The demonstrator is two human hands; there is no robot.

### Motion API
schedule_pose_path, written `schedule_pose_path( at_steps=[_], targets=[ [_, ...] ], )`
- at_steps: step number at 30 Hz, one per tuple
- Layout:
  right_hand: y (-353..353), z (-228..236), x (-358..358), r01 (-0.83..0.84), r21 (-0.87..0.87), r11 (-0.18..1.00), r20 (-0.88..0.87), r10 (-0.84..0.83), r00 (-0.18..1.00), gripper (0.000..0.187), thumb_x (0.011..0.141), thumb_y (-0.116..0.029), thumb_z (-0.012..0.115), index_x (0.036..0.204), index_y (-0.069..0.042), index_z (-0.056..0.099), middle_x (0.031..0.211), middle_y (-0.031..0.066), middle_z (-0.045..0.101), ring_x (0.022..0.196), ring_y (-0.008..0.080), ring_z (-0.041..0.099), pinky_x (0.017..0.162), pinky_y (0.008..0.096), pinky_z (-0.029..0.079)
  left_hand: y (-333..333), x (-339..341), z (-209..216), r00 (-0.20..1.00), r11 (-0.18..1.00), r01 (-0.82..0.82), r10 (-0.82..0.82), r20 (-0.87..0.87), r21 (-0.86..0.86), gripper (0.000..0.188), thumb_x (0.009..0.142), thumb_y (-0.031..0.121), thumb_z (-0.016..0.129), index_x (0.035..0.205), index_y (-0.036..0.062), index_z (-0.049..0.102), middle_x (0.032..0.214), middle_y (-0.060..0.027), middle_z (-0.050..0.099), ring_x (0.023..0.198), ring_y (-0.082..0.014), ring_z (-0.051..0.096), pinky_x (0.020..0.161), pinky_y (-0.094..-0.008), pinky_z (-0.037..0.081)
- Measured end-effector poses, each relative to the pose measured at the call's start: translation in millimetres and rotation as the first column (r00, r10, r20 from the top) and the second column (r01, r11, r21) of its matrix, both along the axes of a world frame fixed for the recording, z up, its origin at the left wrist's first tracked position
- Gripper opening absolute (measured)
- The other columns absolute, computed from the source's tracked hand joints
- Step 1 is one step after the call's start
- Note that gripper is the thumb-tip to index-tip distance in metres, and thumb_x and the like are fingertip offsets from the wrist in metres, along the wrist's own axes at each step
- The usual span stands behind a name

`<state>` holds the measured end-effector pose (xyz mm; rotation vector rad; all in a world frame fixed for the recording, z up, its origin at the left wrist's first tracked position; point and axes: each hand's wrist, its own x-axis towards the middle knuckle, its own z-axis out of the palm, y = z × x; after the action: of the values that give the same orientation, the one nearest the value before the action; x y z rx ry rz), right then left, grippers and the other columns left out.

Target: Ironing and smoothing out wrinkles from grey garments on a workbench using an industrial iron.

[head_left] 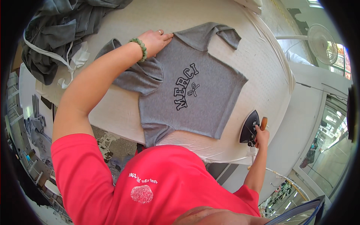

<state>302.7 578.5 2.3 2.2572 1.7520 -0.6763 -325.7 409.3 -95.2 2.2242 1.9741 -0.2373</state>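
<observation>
While pressing flat on a grey shirt (195, 97), left hand (157, 40) open, fingers spread, palm down near the collar end. Green bead bracelet (140, 48) on that wrist, ring on one finger. Shirt spread front-up across a white padded board (255, 52), stretching from under the left hand toward the body, dark lettering and a small scissor motif on the chest, one sleeve (228, 35) folded out beyond the fingertips, the other bunched beneath the forearm.

Right hand (261, 138) closed around the handle of a dark iron (250, 127), fingers wrapped tight. Iron standing on its heel at the board's edge, just beside the shirt's hem but not touching it, soleplate facing the shirt.

Well beyond the left hand, heap of grey clothes (56, 41) with white strips piled on the board's far corner. Past the right hand, white pedestal fan (318, 41) near a bright window. Red tee (150, 187) on the wearer, filling the lower view between both arms.
</observation>
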Motion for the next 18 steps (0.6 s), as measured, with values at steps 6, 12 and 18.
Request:
schedule_pose_path(
  at_steps=[6,12,18],
  targets=[
    [-2,21,-182,-0.443,0.086,0.892,-0.364,0.442,0.820,0.033,0.095,-0.032,0.073,0.095,-0.001,0.065,0.072,0.0089,0.067,0.065,0.0213,0.067,0.060,0.0357,0.053,2,4,2,1.000,1.000,0.002,-0.003,-0.026,-0.026,0.095,0.066,0.015,0.088,0.151,0.0013,0.048,0.162,-0.0019,0.043,0.128,-0.0248,0.054,0.101,-0.0348,0.053],
    [-22,-12,-383,-0.709,0.054,0.703,-0.202,0.703,0.682,0.050,0.094,-0.038,0.072,0.119,0.004,0.069,0.103,0.0271,0.074,0.100,0.0435,0.071,0.085,0.0471,0.055,2,-2,-4,0.998,0.998,0.041,-0.043,0.040,0.055,0.087,0.067,0.015,0.087,0.147,0.0020,0.053,0.159,-0.0025,0.047,0.125,-0.0244,0.057,0.100,-0.0358,0.054],
    [-23,-26,-469,-0.746,-0.003,0.666,-0.259,0.720,0.644,0.047,0.092,-0.039,0.072,0.097,0.007,0.070,0.086,0.0270,0.072,0.087,0.0420,0.072,0.079,0.0465,0.055,-36,1,-14,0.995,0.974,0.011,-0.032,0.092,0.226,0.043,0.076,0.009,0.076,0.119,0.0012,0.071,0.135,-0.0059,0.065,0.114,-0.0243,0.063,0.095,-0.0373,0.055]
  ],
)
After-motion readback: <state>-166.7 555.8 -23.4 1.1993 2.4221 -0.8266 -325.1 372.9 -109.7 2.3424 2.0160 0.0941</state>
